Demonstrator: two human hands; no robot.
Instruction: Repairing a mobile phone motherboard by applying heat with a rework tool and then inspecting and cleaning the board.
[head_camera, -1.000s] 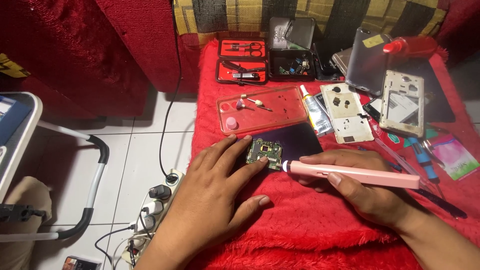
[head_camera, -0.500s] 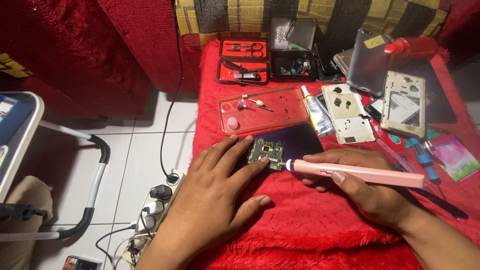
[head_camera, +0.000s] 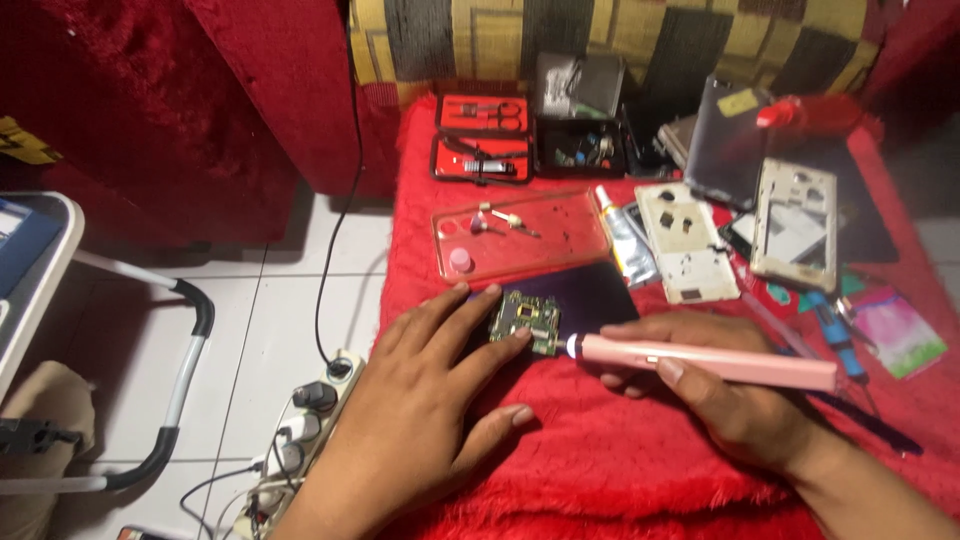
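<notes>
The right hand (head_camera: 735, 400) had its fingers wrapped around a pink pen-shaped rotary tool (head_camera: 705, 361), gripped along the barrel like a fat marker, with the lit tip right at the edge of a small green circuit board (head_camera: 527, 322). The left hand (head_camera: 430, 400) wasn't gripping anything, just lying flat and open with the fingertips pressed on the board's left side to pin it down. The board sat on a dark mat (head_camera: 590, 295) on the red fuzzy cloth (head_camera: 600, 460), just in front of a clear pink tray (head_camera: 520, 238) with a few bits in it.

Looked to me like the working-on-the-board stage, tip just about touching. I'd say the next bit needed a steady wrist and firm pressure from the holding fingers so the board couldn't skate.

Further out: a red tool kit case (head_camera: 483, 135), a glue tube (head_camera: 622, 232), a white phone frame (head_camera: 794, 222), and a power strip (head_camera: 300, 440) down on the tile floor.
</notes>
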